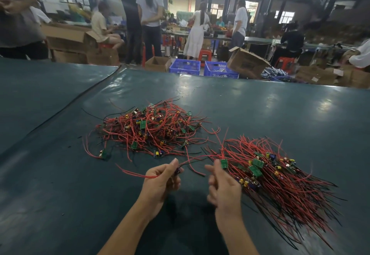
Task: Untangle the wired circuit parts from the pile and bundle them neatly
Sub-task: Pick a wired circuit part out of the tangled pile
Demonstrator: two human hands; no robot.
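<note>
1. Nearest, the left hand [162, 178] is pinching a small wired circuit part [177, 170] between thumb and fingers, its thin red wires trailing out to both sides.
2. The right hand [222, 184] is curling its fingers beside a green board [224, 163]; I cannot tell whether it is gripping it.
3. The sorted bundle [280, 178] is lying just right of that hand, boards clustered, red and black wires fanning out.
4. Farther off, the tangled pile [148, 132] is sitting on the dark green table [260, 104].
</note>
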